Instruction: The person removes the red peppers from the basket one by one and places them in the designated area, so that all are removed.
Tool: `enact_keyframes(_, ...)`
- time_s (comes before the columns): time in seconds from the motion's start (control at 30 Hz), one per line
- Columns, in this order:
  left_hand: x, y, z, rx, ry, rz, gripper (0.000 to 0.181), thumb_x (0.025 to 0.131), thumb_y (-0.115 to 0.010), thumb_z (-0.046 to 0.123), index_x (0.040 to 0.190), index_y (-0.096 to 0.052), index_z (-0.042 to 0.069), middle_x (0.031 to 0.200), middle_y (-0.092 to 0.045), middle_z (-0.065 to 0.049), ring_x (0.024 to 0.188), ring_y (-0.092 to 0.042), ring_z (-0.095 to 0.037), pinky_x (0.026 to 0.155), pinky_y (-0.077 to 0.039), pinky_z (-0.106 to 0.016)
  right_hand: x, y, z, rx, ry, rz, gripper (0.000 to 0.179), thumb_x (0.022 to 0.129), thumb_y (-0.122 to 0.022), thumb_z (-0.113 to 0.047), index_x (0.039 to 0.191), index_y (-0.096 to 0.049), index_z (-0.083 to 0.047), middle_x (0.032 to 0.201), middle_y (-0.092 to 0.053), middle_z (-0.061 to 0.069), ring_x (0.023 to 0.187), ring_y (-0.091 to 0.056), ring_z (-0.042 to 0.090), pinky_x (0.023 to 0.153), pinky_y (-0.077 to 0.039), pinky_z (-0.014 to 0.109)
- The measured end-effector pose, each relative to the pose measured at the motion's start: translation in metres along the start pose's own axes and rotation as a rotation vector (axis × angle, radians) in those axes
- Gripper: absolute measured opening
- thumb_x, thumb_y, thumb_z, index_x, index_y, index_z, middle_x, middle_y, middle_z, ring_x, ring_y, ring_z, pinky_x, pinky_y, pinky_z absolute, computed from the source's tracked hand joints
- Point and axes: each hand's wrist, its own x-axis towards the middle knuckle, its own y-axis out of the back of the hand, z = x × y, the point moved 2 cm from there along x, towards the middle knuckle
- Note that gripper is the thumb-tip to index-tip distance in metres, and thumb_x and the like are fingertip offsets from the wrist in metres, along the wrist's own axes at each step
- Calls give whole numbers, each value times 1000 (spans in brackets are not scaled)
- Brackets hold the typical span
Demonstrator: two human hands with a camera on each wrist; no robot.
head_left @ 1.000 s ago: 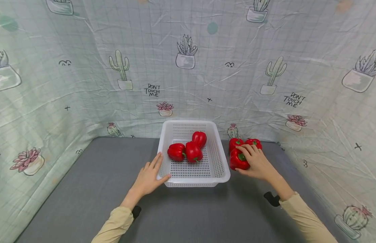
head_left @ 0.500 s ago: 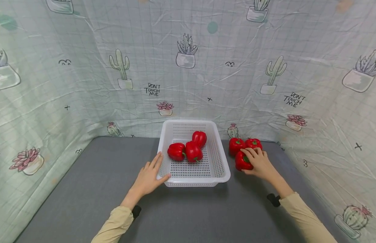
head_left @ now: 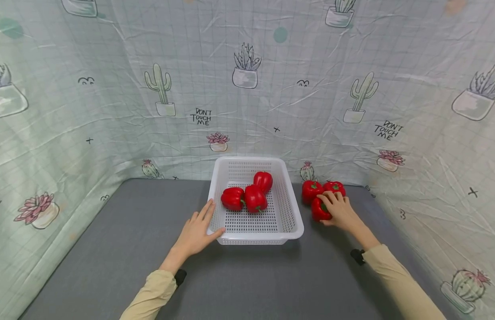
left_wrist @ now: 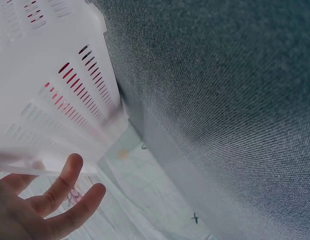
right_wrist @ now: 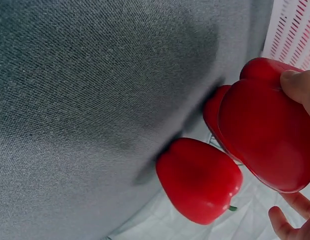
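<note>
In the head view a white plastic basket (head_left: 253, 240) with slotted walls stands mid-table. My left hand (head_left: 194, 234) rests on its front left rim, fingers spread; the left wrist view shows the fingers (left_wrist: 70, 215) beside the slotted wall. Right of the basket, my right hand (head_left: 340, 212) grips a red bell pepper (head_left: 319, 211) between thumb and fingers. This pepper (right_wrist: 275, 130) fills much of the right wrist view, with the thumb on its side. Two more bell peppers, the left one (head_left: 310, 191) and the right one (head_left: 334, 186), lie just behind it.
Inside the basket lie three red bell peppers: one at left (head_left: 232, 198), one in the middle (head_left: 255, 198) and one behind (head_left: 263, 181). A grey tabletop (head_left: 247, 284) spreads around it. Patterned cloth (head_left: 271, 102) hangs behind and along both sides.
My right hand has shifted the gripped bell pepper a little to the right, away from the basket, mostly in the first half second. The left hand and basket have stayed put.
</note>
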Motion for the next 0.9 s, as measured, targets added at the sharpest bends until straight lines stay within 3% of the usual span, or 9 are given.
enact_keyframes(0.33,0,0,0,8,8,-3,80,79,-55,52,140,-28,8,147,-27,-8,102,-46,-28,81,-44,-48,5,-13,5,-23,2,-71,76,60,-80,-31,122,-48,-1,115,-46,16,102,-42,39,71,-33,49)
enact_keyframes(0.53,0,1,1,8,15,-8,81,78,-55,52,140,-28,8,147,-27,-8,102,-46,-29,82,-44,-49,6,-19,7,-32,7,-60,76,60,-79,-31,121,-48,0,116,-48,17,102,-43,37,70,-35,50)
enact_keyframes(0.9,0,1,1,7,10,-2,80,79,-54,52,140,-28,8,147,-27,-8,102,-47,-29,82,-43,-49,8,-29,9,10,-9,-115,70,62,-79,-29,118,-49,-1,116,-49,14,98,-44,33,69,-35,50)
